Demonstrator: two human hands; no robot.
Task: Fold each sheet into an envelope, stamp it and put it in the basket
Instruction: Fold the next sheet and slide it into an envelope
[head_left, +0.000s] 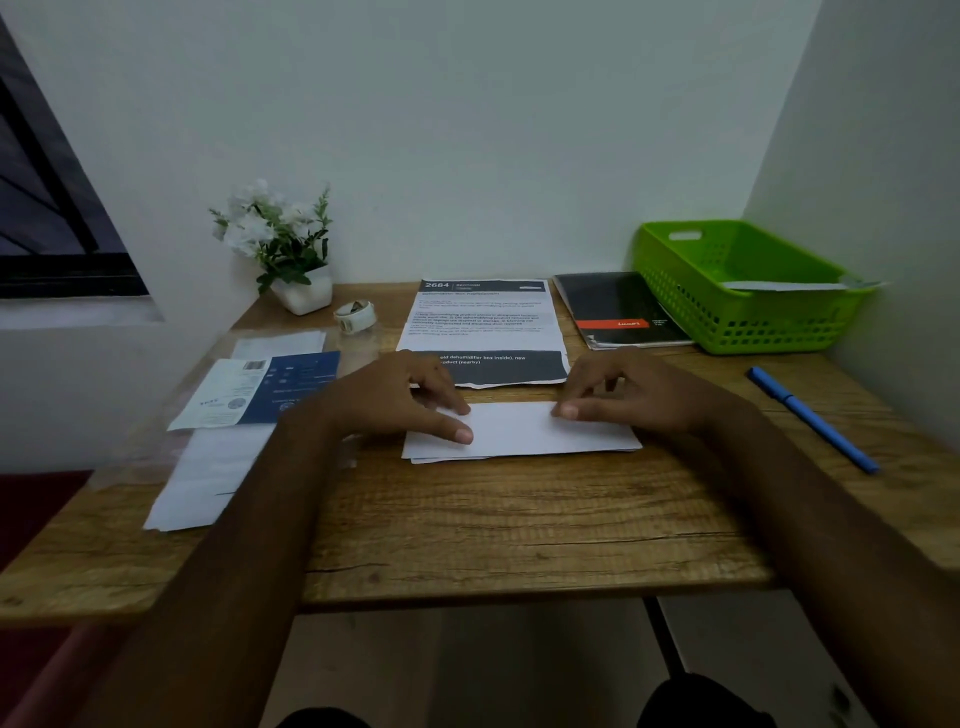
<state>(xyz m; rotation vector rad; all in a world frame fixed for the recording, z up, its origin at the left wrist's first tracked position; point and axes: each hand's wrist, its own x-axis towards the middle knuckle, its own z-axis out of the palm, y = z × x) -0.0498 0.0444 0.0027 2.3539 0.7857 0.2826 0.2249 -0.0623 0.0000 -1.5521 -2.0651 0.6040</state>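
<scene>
A white sheet (519, 434), folded into a flat rectangle, lies in the middle of the wooden desk (467, 525). My left hand (400, 400) rests on its left part, thumb and a fingertip pressing the paper down. My right hand (623, 395) presses on its upper right edge with the thumb, the other fingers curled above. A green plastic basket (691, 296) stands at the back right with a white folded paper (789, 285) inside. A small round white stamp (354, 315) sits at the back, left of centre.
A printed sheet (483, 322) lies just behind the folded one. A black notebook (618, 306) lies beside the basket and a blue pen (810, 418) at the right. Papers and a blue leaflet (270, 389) cover the left side. A white flower pot (296, 244) stands at the back left.
</scene>
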